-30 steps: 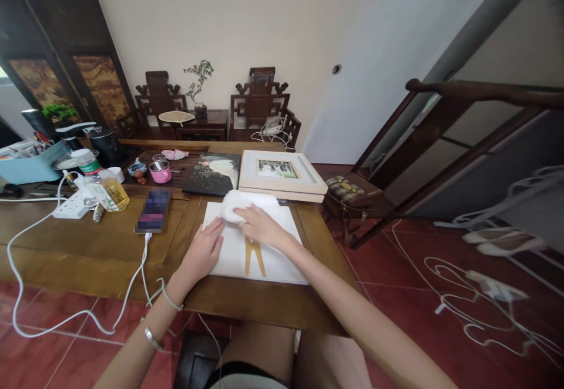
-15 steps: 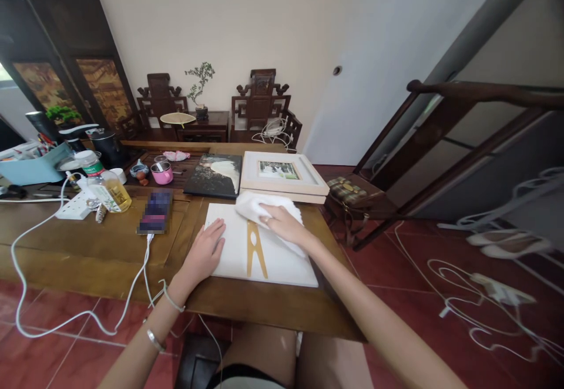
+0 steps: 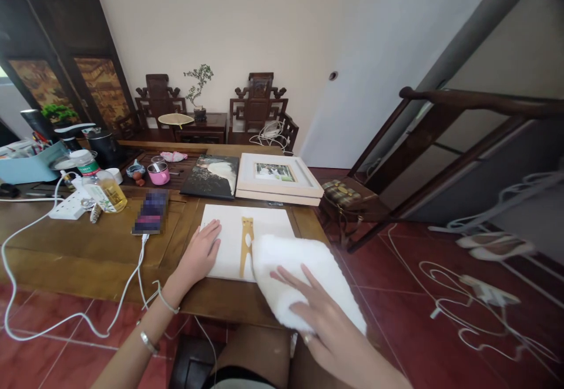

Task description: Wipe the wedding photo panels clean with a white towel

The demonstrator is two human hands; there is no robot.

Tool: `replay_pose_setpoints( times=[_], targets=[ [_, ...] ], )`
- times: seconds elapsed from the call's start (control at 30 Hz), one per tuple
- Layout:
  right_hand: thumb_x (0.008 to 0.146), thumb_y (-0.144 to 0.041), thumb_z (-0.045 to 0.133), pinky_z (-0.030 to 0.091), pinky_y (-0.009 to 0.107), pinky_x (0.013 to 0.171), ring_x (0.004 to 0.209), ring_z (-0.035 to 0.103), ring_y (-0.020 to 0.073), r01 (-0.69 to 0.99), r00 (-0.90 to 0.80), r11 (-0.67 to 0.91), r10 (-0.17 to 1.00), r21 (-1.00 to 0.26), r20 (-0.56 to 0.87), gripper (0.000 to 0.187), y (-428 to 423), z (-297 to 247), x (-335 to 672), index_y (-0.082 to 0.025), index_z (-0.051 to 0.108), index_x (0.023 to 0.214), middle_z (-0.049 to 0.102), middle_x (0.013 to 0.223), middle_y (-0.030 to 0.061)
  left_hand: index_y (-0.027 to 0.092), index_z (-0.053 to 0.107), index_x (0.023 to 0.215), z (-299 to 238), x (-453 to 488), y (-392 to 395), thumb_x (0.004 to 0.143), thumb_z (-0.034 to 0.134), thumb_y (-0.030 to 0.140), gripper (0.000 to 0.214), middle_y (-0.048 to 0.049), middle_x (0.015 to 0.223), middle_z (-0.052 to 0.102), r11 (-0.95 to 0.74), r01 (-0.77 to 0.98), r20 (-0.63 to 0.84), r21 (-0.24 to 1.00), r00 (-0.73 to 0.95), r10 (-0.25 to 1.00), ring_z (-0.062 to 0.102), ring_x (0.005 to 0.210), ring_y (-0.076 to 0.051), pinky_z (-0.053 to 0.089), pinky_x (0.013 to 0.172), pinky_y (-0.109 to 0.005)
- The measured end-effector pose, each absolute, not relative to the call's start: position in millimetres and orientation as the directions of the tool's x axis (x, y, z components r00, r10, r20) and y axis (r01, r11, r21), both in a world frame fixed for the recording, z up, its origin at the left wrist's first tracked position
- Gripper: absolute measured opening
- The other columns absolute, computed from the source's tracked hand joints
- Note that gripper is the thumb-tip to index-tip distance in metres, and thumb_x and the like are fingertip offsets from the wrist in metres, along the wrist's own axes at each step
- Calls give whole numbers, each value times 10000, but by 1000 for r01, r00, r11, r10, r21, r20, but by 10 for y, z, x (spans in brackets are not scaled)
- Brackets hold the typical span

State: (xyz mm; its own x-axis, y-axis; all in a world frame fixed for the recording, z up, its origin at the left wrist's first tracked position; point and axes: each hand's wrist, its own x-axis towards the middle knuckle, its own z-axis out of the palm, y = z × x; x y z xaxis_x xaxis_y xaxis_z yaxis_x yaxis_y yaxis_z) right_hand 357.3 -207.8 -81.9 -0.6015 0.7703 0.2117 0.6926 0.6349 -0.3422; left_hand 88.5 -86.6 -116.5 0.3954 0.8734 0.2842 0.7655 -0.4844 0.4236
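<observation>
Head view: our left hand lay open and flat on the white panel, pinning it to the tabletop close to the near edge and gripping nothing. Our right hand, fingers spread, pressed the white cloth over the panel's near right corner, the cloth overhanging that edge. We judged that a hard pull towards us could drag the panel off, or drop the cloth to the floor.
</observation>
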Motion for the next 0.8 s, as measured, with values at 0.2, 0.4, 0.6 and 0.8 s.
replay_pose_setpoints(
  times=[0.2,0.4,0.6,0.8],
  targets=[
    [667,-43,405,277,495,1097,1372,231,258,735,-547,551,827,-395,134,304,-1899,-806,3705,-195,600,843,418,1422,66,128,488,1288,-1163,873,-862,914,365,205,401,-125,1394,453,-492,766,294,415,399,869,363,1330,-232,274,1099,-486],
    [736,-141,437,380,476,1017,1312,356,306,821,-379,384,920,-423,99,317,-1041,-818,3704,-192,614,994,589,1240,94,156,485,1292,-1151,870,-859,914,373,209,398,-114,1396,453,-493,760,296,423,399,868,365,1329,-229,283,1095,-488],
    [707,-89,408,276,499,1081,1140,546,266,792,-429,470,883,-391,192,274,-712,-817,3630,-200,606,861,667,1071,68,161,487,1291,-1133,866,-865,916,373,203,394,-116,1393,456,-495,753,296,433,400,867,371,1324,-230,283,1092,-498],
    [578,-9,387,204,519,1113,1344,308,253,756,-504,542,840,-367,200,364,-1387,-808,3615,-196,588,818,468,1383,87,173,492,1288,-1153,861,-861,916,378,213,390,-112,1391,460,-499,745,309,443,395,865,371,1325,-228,275,1096,-496]
  ],
)
